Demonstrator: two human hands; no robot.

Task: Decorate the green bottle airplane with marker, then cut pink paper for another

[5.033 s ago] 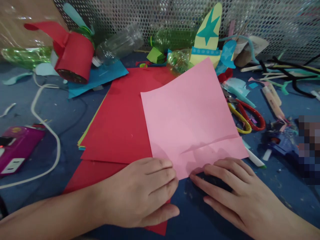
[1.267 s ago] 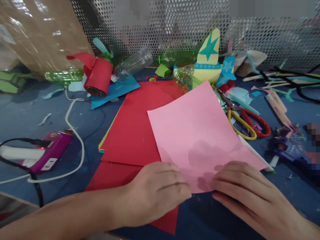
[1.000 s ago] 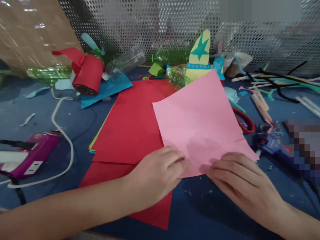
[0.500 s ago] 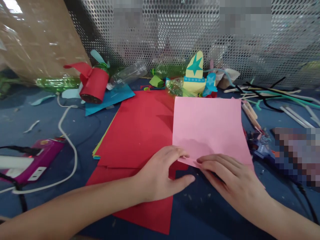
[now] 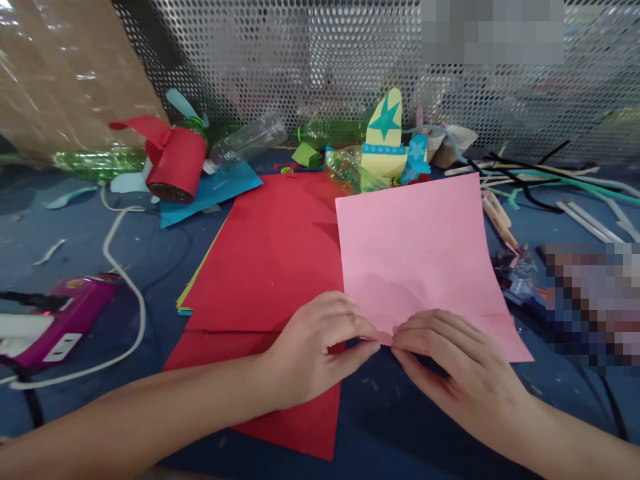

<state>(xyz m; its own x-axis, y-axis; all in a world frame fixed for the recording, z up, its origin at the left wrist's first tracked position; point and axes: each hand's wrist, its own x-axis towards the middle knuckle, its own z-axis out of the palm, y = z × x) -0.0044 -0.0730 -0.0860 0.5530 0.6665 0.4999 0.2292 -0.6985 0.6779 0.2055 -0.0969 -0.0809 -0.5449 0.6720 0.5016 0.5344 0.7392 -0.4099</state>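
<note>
A sheet of pink paper is held up from the blue table, with a crease running near its lower right side. My left hand pinches its near edge between thumb and fingers. Right beside it, my right hand grips the same edge with thumb below and fingers on top. The fingertips of both hands almost meet and cover part of that edge. Under my left forearm and hand lie red paper sheets, stacked over yellow and blue ones whose edges peek out at the left.
A purple power strip with a white cable lies left. At the back are a red paper-wrapped bottle, clear and green bottles, and a yellow paper piece with a star. A glue gun and pipe cleaners lie right.
My left thumb has closed onto the pink paper's near edge, where it was apart before. The paper has turned slightly, its far right corner rising and its near right corner swinging out.
</note>
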